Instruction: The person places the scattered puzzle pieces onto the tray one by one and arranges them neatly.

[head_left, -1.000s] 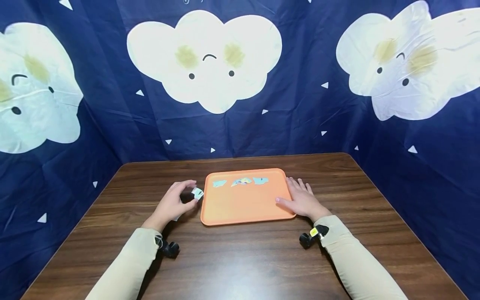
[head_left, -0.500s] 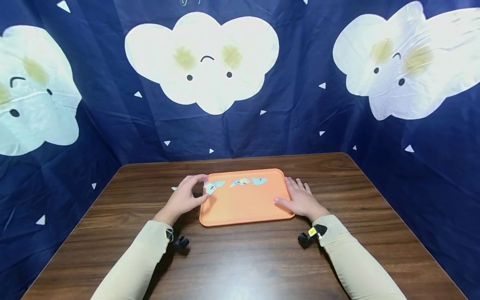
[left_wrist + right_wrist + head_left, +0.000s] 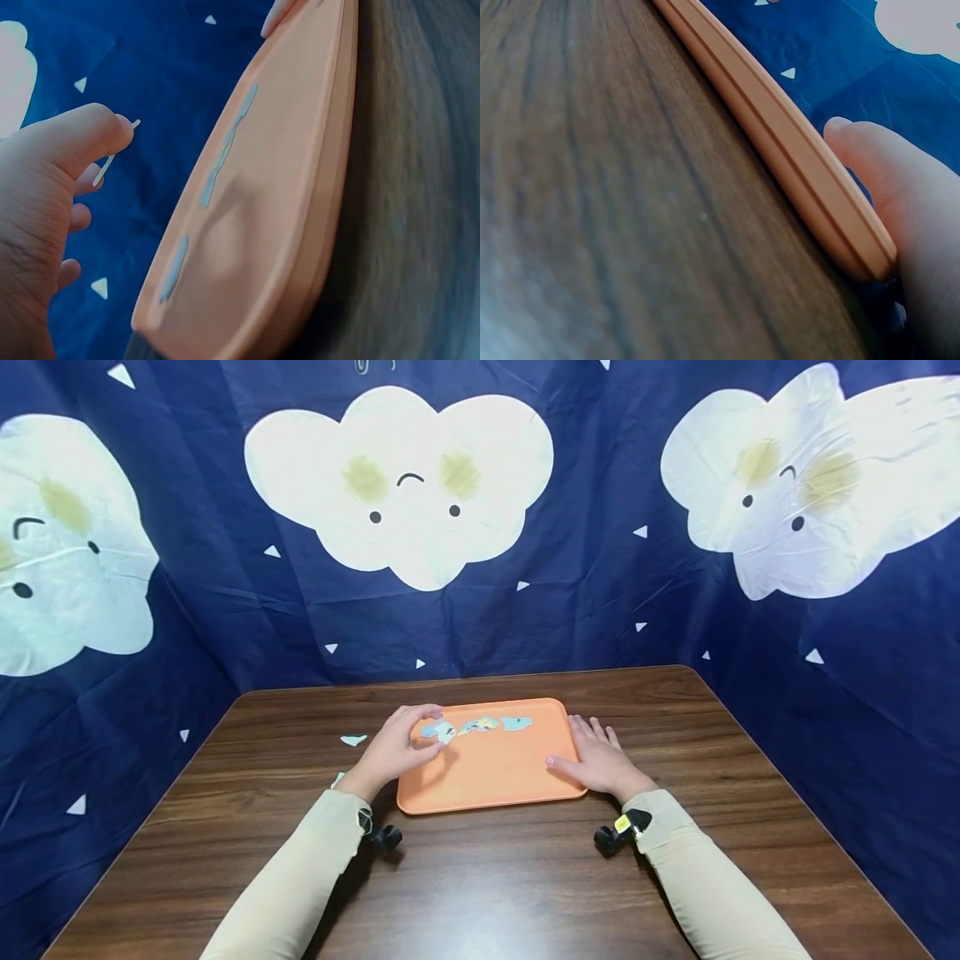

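Over the left part of the orange tray (image 3: 491, 777), the left hand (image 3: 395, 749) pinches a thin light-blue puzzle piece (image 3: 446, 732) between thumb and fingers. In the left wrist view that piece (image 3: 106, 166) is seen edge-on, held above the tray's surface (image 3: 262, 172). Along the tray's far side lie a multicoloured piece (image 3: 480, 725), a light-blue piece (image 3: 517, 723) and another light-blue piece (image 3: 429, 730), partly covered by the held one. The right hand (image 3: 600, 760) rests on the tray's right edge, its thumb over the rim and its fingers spread outside.
Left of the tray, a light-blue piece (image 3: 353, 740) lies on the wooden table (image 3: 510, 877), and part of another (image 3: 339, 777) shows beside the left wrist. A dark blue cloth (image 3: 465, 635) with clouds hangs behind the table.
The left hand has moved right, carrying its piece from beside the tray's left edge to above the tray. Pieces on the table at left are now uncovered. The right hand has stayed in place.
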The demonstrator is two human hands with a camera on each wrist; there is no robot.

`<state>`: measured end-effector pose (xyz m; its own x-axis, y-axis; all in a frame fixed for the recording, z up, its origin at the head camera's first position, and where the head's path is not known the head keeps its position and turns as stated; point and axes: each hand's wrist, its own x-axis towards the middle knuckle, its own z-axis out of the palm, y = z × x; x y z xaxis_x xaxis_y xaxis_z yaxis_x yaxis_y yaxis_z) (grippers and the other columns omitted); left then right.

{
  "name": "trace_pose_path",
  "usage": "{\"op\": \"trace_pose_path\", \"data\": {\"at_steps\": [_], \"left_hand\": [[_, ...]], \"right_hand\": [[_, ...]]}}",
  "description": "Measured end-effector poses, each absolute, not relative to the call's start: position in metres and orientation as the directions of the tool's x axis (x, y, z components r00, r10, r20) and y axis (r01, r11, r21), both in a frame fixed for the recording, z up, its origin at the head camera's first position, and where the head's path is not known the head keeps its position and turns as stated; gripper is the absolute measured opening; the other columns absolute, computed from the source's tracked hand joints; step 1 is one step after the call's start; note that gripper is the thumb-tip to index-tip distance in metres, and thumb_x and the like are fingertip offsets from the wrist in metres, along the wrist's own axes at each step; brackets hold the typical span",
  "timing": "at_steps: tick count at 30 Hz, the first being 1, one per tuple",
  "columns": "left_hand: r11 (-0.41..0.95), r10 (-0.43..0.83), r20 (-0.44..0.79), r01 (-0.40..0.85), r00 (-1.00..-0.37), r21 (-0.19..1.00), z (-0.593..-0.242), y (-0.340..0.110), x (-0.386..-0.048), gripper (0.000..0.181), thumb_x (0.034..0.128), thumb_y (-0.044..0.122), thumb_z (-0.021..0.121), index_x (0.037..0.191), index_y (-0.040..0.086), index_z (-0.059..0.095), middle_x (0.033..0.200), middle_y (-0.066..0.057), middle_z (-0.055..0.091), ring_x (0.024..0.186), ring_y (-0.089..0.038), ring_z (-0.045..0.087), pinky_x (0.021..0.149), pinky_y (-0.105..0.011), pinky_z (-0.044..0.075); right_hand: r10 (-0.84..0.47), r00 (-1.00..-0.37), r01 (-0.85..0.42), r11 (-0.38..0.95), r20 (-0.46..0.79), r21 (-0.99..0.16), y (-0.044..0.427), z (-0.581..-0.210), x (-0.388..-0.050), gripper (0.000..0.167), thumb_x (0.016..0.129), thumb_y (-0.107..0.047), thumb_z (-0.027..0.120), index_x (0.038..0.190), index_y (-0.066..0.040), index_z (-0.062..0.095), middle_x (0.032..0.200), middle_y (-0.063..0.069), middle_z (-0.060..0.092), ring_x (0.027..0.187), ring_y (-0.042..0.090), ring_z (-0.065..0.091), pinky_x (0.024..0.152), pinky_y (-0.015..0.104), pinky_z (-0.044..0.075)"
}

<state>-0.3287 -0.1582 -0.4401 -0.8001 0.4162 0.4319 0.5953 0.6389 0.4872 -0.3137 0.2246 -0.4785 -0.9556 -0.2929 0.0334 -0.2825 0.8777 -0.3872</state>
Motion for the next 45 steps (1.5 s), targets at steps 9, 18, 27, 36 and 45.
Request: {"op": "trace_pose_path", "data": {"at_steps": [9,18,27,36,45], "left_hand": [[0.596,0.464,0.478,0.662,-0.746,0.455,-0.435,-0.131,-0.333,0.056,0.0837,0.024,0.082,0.134,0.011,0.060,0.125,-0.001,0.065,0.121,-0.023,0.054,0.103,-0.048,0.042],[0.596,0.494,0.445,0.664,-0.747,0.453,-0.431,-0.105,-0.341,0.056,0.0858,0.025,0.080,0.136,0.011,0.059,0.129,-0.001,0.065,0.121,-0.020,0.053,0.099,-0.043,0.045],[0.637,0.501,0.368,0.621,-0.784,0.457,-0.429,-0.086,-0.348,0.056,0.0903,0.028,0.077,0.140,0.014,0.056,0.132,0.000,0.063,0.124,-0.020,0.052,0.107,-0.044,0.040],[0.632,0.488,0.317,0.580,-0.813,0.514,-0.428,-0.071,-0.353,0.056,0.0910,0.028,0.076,0.142,0.017,0.056,0.134,0.003,0.060,0.127,-0.019,0.050,0.108,-0.042,0.041],[0.622,0.502,0.294,0.576,-0.813,0.531,-0.426,-0.058,-0.361,0.054,0.0917,0.031,0.075,0.141,0.018,0.056,0.138,0.002,0.059,0.133,-0.022,0.048,0.113,-0.046,0.035]], "right_hand": [[-0.303,-0.953,-0.285,0.875,0.016,-0.391,0.223,-0.476,-0.314,0.106,0.093,-0.072,0.048,0.161,0.000,0.011,0.167,0.020,0.014,0.153,0.042,0.005,0.120,0.061,0.001],[-0.284,-0.959,-0.267,0.897,0.004,-0.353,0.230,-0.476,-0.315,0.106,0.091,-0.077,0.043,0.160,0.000,0.019,0.167,0.020,0.013,0.153,0.045,0.003,0.120,0.061,0.002],[-0.237,-0.970,-0.210,0.924,-0.049,-0.321,0.234,-0.475,-0.315,0.104,0.089,-0.083,0.035,0.162,-0.010,0.020,0.167,0.023,0.005,0.151,0.049,-0.007,0.116,0.067,-0.004],[-0.188,-0.977,-0.147,0.936,-0.100,-0.321,0.233,-0.473,-0.313,0.103,0.086,-0.088,0.029,0.163,-0.021,0.017,0.167,0.022,-0.002,0.150,0.049,-0.013,0.113,0.070,-0.011],[-0.190,-0.978,-0.153,0.932,-0.084,-0.328,0.233,-0.471,-0.312,0.100,0.089,-0.085,0.029,0.163,-0.018,0.019,0.167,0.024,0.001,0.150,0.050,-0.010,0.113,0.071,-0.009]]}}
